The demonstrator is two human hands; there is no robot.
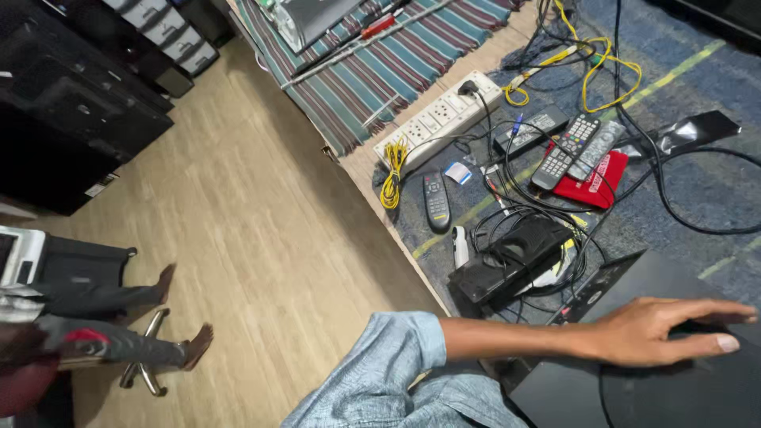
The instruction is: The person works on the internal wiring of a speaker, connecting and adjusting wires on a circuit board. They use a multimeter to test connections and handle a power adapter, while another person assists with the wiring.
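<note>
Nearest lies a large black flat device (634,388) at the bench's near edge, with one hand (666,331) resting on its top, fingers stretched out flat and gripping nothing; which hand it is I cannot tell. Just beyond sits a black set-top box (511,261) amid tangled black cables (674,214), near two remotes (575,147) and a white power strip (436,119).

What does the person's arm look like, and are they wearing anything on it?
Only one arm shows. It wears a light blue-grey sleeve of soft, crinkled cloth, rolled up above the elbow so the forearm is bare. The hand has no glove, ring or watch that I can see, and the nails are short and plain. The other hand is out of view.
</note>
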